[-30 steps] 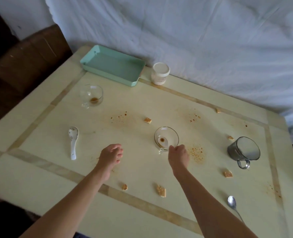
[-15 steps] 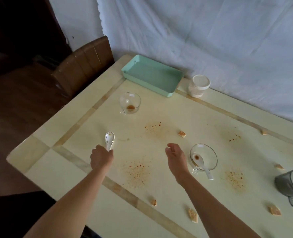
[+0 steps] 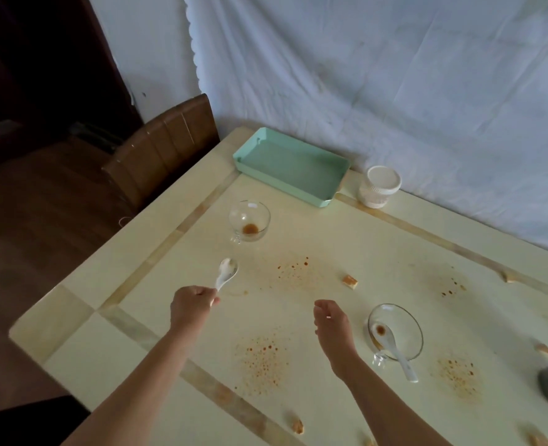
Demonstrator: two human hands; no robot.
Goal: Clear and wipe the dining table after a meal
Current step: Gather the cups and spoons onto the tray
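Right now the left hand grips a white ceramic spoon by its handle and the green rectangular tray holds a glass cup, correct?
Not quite. The head view shows the green rectangular tray empty. The left hand does grip the white ceramic spoon by its handle.

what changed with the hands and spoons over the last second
The left hand reached left to the white spoon, closed its grip on the handle and has tipped the bowl end up. The right hand let go of the second spoon, leaving it in the near glass bowl, and now hangs open. The far glass bowl, green tray and crumbs stayed put.
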